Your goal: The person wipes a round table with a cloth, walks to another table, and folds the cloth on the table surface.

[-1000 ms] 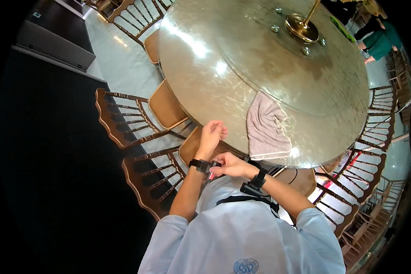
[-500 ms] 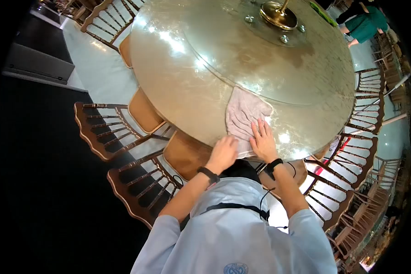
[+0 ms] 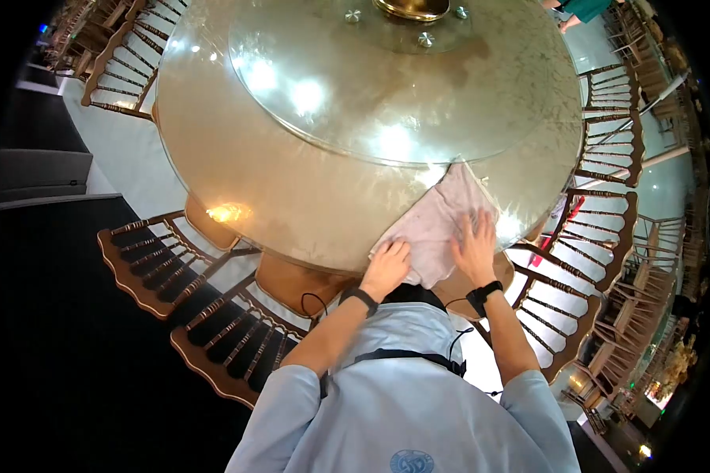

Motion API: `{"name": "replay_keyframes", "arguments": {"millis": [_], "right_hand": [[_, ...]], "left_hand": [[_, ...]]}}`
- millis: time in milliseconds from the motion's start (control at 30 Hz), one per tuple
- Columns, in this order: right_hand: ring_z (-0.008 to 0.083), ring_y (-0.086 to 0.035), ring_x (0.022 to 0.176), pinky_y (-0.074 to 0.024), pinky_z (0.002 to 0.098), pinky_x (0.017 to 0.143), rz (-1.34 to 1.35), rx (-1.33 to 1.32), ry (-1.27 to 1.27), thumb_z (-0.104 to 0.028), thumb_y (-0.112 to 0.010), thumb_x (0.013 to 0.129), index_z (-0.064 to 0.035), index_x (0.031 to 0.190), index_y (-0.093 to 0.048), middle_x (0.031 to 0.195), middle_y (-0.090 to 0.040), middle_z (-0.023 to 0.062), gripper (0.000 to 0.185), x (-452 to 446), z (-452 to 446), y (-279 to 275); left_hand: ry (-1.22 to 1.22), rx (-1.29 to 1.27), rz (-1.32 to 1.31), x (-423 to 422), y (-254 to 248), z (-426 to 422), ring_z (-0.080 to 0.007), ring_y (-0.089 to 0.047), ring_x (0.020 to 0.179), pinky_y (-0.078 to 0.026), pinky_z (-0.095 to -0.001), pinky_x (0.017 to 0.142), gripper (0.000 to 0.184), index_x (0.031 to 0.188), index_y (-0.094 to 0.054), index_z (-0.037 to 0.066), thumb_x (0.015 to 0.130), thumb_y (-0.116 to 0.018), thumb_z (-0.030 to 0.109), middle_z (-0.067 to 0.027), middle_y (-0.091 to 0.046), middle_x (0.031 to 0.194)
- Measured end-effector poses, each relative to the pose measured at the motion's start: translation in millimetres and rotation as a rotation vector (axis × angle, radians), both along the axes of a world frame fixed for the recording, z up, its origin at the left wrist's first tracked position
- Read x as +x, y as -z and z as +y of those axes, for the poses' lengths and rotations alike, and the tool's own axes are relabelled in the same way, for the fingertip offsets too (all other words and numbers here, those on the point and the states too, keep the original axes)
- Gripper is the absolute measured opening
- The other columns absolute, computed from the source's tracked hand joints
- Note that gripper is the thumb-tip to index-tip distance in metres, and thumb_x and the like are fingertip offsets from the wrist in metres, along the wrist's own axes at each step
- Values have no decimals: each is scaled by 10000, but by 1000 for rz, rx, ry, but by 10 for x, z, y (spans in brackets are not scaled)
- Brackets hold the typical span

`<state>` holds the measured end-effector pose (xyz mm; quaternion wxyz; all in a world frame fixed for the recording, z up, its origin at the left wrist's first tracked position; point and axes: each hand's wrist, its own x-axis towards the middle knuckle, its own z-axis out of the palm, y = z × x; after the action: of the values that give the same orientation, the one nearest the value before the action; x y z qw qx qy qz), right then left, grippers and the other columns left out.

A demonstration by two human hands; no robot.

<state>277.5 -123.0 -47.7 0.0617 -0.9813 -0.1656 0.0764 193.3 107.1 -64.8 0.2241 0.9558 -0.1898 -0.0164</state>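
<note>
A pinkish-grey cloth (image 3: 438,217) lies on the near edge of a round, glossy table (image 3: 292,189), one corner pointing at the raised round glass plate in the middle. At the cloth's left corner, my left hand (image 3: 387,266) has its fingers curled down on the fabric. My right hand (image 3: 476,246) rests on the cloth's right part with fingers spread. Both wrists carry black bands.
Wooden chairs with spindle backs stand around the table, among them one at the left (image 3: 146,260) and one at the right (image 3: 607,236). A gold base (image 3: 412,8) stands mid-table. Part of a person in green (image 3: 585,9) shows at the top right.
The hands have gone from each other's wrists down to the cloth. The cloth is now turned and spread differently, with its left corner under my left hand. The view has shifted too.
</note>
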Motion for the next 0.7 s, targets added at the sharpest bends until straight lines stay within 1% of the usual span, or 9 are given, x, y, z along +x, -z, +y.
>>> {"name": "replay_keyframes", "arguments": {"millis": [167, 333, 400, 433, 500, 533, 600, 633, 700], "right_hand": [[533, -196, 1377, -203, 628, 1095, 28, 108, -192, -362, -579, 814, -146, 1454, -381, 1504, -203, 332, 704, 166, 601, 285], [512, -188, 1390, -186, 619, 1104, 18, 298, -288, -439, -595, 806, -209, 1477, -360, 1513, -200, 322, 747, 182, 1256, 354], [491, -199, 1392, -181, 597, 1114, 1, 295, -237, -449, -598, 808, -214, 1475, -365, 1513, -213, 311, 745, 182, 1403, 331], [470, -210, 1395, -177, 575, 1123, -1, 287, -201, -459, -601, 809, -220, 1474, -370, 1513, -226, 300, 743, 188, 1409, 334], [440, -222, 1398, -179, 549, 1130, -5, 364, -198, -453, -602, 813, -221, 1470, -379, 1516, -241, 277, 731, 257, 1304, 393], [409, -235, 1401, -182, 523, 1136, 2, 425, -225, -447, -602, 817, -223, 1466, -388, 1519, -255, 255, 720, 290, 1211, 413], [389, -245, 1402, -188, 510, 1137, -16, 439, -194, -442, -603, 821, -224, 1456, -405, 1520, -267, 237, 700, 353, 1018, 431], [368, -254, 1404, -195, 496, 1139, -30, 445, -191, -437, -603, 824, -226, 1446, -423, 1521, -279, 219, 680, 387, 900, 413], [363, -256, 1405, -194, 497, 1139, -43, 415, -113, -439, -604, 825, -231, 1438, -434, 1520, -286, 214, 670, 444, 643, 363]], "left_hand": [[68, 260, 27, -28, -2, 603, -258, -484, 1187, -371, -418, 1006, 367, 1059, -607, 50, 808, -656, 313, -95, -565, 1175], [-214, 317, 141, 1, -194, 1071, -256, -509, 1168, -398, -422, 970, 496, 1177, -539, 54, 757, -717, 248, -91, -554, 1195], [-480, 235, 267, -1, -251, 1054, -364, -435, 1233, -360, -470, 1026, 562, 1218, -506, 44, 732, -720, 227, -182, -486, 1281], [-459, 248, 259, -73, -108, 1006, -364, -435, 1233, -360, -470, 1026, 562, 1218, -506, 44, 732, -720, 227, -182, -486, 1281], [-617, 126, 160, -159, 331, 963, -485, -271, 1339, -278, -562, 1080, 717, 1348, -420, 51, 738, -710, 293, -291, -297, 1445], [-586, 138, 156, -112, 335, 866, -485, -271, 1339, -278, -562, 1080, 717, 1348, -420, 51, 738, -710, 293, -291, -297, 1445], [-767, 31, 344, -84, 370, 594, -537, -87, 1397, -167, -656, 1087, 804, 1440, -336, 88, 773, -672, 386, -348, -119, 1511], [-738, 34, 423, -13, 319, 480, -523, -11, 1418, -104, -702, 1065, 836, 1486, -271, 105, 822, -614, 479, -329, -47, 1540], [-649, 76, 426, 146, 220, 237, -521, -2, 1419, -82, -705, 1065, 846, 1492, -272, 112, 823, -609, 506, -324, -50, 1542]]}}
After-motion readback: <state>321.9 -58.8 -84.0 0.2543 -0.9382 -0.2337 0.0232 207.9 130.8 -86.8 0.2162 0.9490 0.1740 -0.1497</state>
